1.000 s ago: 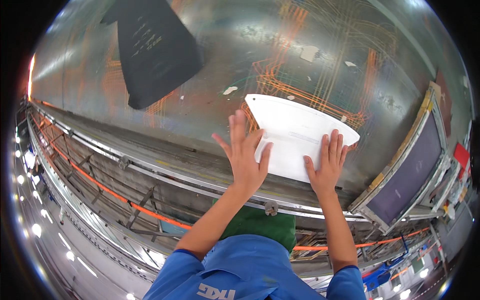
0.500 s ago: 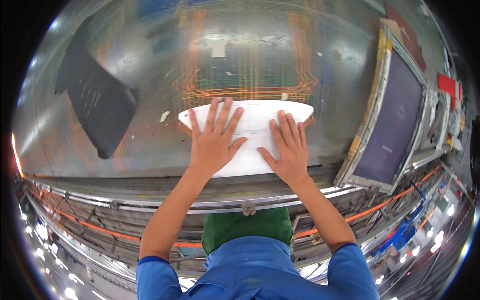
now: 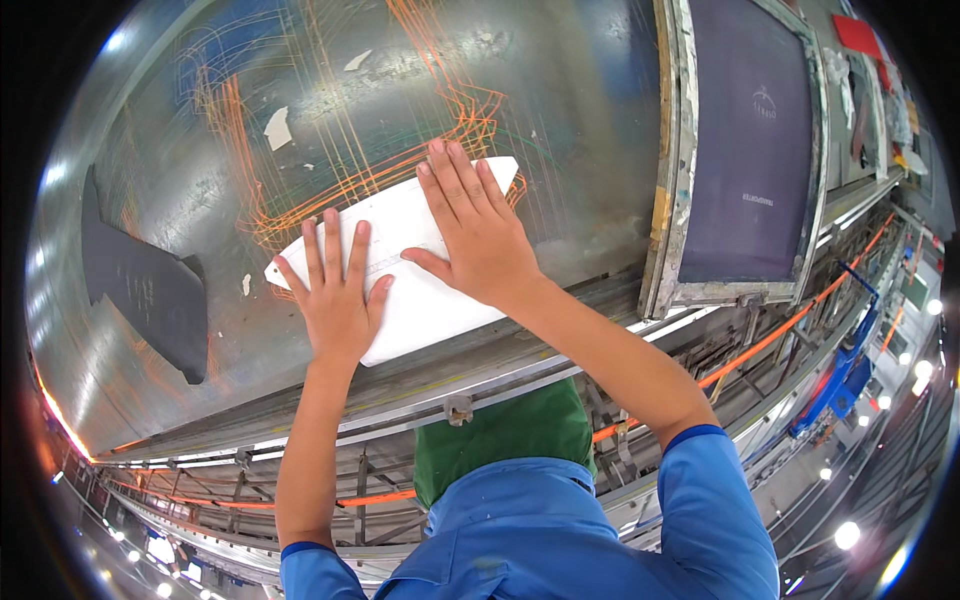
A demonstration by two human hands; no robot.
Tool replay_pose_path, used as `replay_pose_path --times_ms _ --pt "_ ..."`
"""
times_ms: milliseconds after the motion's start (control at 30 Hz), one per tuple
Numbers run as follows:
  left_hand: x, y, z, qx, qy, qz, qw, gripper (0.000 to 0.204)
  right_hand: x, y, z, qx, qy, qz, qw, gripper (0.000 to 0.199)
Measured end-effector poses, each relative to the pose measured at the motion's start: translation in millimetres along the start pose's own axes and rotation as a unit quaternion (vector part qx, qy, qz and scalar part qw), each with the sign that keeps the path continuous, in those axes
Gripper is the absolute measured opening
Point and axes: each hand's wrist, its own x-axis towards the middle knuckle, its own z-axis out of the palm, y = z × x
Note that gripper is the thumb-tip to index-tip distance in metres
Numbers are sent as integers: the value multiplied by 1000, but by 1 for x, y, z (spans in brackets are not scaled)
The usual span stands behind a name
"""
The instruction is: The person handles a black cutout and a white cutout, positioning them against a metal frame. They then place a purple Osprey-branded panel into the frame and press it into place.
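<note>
A white cut panel (image 3: pixel 425 315) with a curved far edge lies flat on the grey metal table (image 3: pixel 560 190), by its near edge. My left hand (image 3: pixel 338 295) rests on the panel's left part, fingers spread. Over its right part lies my right hand (image 3: pixel 478 225), palm down, its fingers stretched out close together and the thumb apart; the fingertips reach the far edge. Both hands hide parts of the panel. Orange and green marking lines (image 3: pixel 375 178) run on the table just beyond it.
To the right stands a framed printing screen (image 3: pixel 745 160) with dark purple mesh. A dark grey cut sheet (image 3: pixel 150 290) lies at the left. White scraps (image 3: pixel 278 129) are scattered on the table. A metal rail with a small clamp (image 3: pixel 459 410) borders its near side.
My view has turned, so table, panel and screen appear tilted and shifted left. My right hand now lies farther across the panel, its fingers at the far edge. Both hands stay on the panel.
</note>
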Motion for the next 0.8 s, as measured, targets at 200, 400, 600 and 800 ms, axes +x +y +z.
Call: replay_pose_path --times_ms 200,400,600,800 --pt "0 1 -3 8 -35 -9 999 67 -6 4 3 -16 -25 15 999 91" --pt "-2 4 -6 15 -18 -3 1000 69 -7 -2 1 -19 -38 19 999 89" --pt "-2 11 -8 12 -13 -21 1000 72 -13 -14 4 -51 -39 47 997 83" --pt "-24 31 5 -41 13 -45 998 69 -26 -25 21 -55 -11 69 996 79"
